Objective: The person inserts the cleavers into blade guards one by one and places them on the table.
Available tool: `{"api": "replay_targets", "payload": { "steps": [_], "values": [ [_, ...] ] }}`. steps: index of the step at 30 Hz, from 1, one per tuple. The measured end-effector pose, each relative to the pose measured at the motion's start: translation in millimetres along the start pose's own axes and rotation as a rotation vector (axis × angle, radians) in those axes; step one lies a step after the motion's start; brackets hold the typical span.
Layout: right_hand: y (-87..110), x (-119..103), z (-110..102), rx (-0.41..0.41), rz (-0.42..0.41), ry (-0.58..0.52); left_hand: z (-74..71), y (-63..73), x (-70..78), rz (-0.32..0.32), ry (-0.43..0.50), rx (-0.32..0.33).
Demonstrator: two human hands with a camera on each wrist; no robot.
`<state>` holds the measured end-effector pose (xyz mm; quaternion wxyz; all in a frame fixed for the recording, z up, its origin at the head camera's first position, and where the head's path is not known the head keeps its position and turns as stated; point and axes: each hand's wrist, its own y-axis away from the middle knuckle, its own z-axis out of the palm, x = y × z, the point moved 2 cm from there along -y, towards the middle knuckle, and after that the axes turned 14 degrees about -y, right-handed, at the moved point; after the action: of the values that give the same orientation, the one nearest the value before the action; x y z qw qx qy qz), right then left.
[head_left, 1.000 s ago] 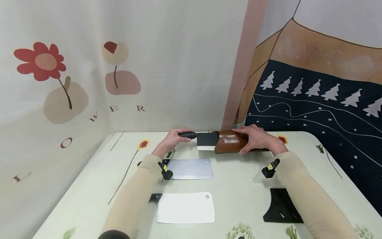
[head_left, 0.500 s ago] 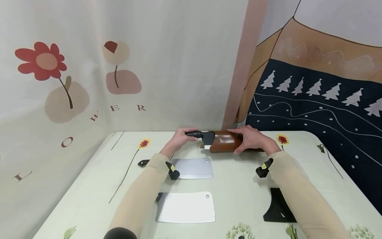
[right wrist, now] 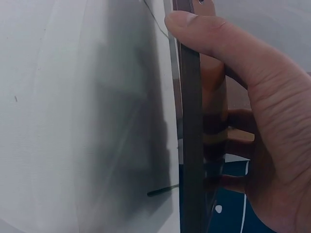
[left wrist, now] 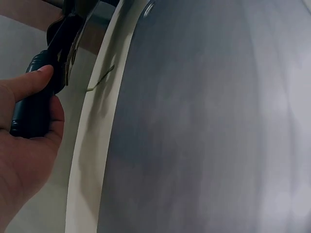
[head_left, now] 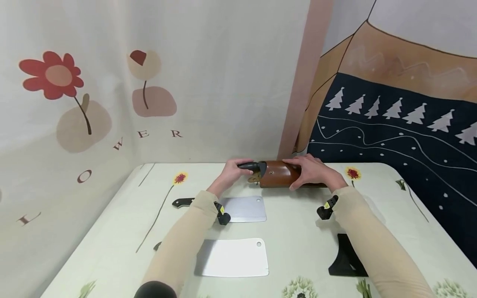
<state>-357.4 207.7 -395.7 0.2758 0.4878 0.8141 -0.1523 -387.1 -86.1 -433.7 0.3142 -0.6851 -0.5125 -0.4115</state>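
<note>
At the back of the table, my left hand (head_left: 231,174) grips the black handle of a cleaver (head_left: 250,166). Nearly all of its blade is hidden inside a brown leather sheath (head_left: 277,174), with only a short dark part showing at the mouth. My right hand (head_left: 314,171) holds the sheath from the right, its thumb on the near edge and fingers over the far side. In the left wrist view the thumb and fingers wrap the ribbed handle (left wrist: 31,114). The right wrist view shows the sheath's edge (right wrist: 193,121) under the thumb.
Two more cleavers lie flat on the flowered tablecloth: one (head_left: 246,209) near my left wrist, another (head_left: 234,258) nearer the front, its handle mostly behind my left sleeve. A black sheath (head_left: 344,260) lies at the right, partly under my right forearm. Curtains (head_left: 223,82) hang behind.
My left hand has moved right, sliding the cleaver's blade deeper into the brown sheath until little of it shows. My right hand and the sheath have shifted slightly left.
</note>
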Motion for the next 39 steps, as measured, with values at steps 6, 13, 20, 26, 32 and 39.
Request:
{"api": "replay_targets", "payload": {
  "steps": [6, 13, 20, 26, 32, 39],
  "values": [
    [-0.4, 2.1, 0.3, -0.007, 0.003, -0.003, 5.7, -2.1, -1.3, -0.006, -0.007, 0.024],
    [-0.9, 4.4, 1.5, -0.013, -0.001, 0.003, 12.5, -3.9, -2.5, 0.004, -0.027, 0.036],
    [-7.8, 5.6, 3.8, -0.028, -0.005, 0.016, 9.3, -4.6, -4.1, -0.042, -0.038, 0.038],
    [-15.1, 7.3, 7.9, -0.026, 0.006, 0.012, 4.2, -9.6, -6.2, -0.054, -0.059, 0.031],
    [-19.1, 8.7, 11.7, -0.033, -0.006, 0.016, 2.1, -11.1, -9.6, -0.063, -0.105, 0.036],
    [-20.6, 10.6, 16.8, -0.046, 0.007, 0.01, 2.4, -10.4, -9.1, -0.052, -0.164, 0.037]
  ]
}}
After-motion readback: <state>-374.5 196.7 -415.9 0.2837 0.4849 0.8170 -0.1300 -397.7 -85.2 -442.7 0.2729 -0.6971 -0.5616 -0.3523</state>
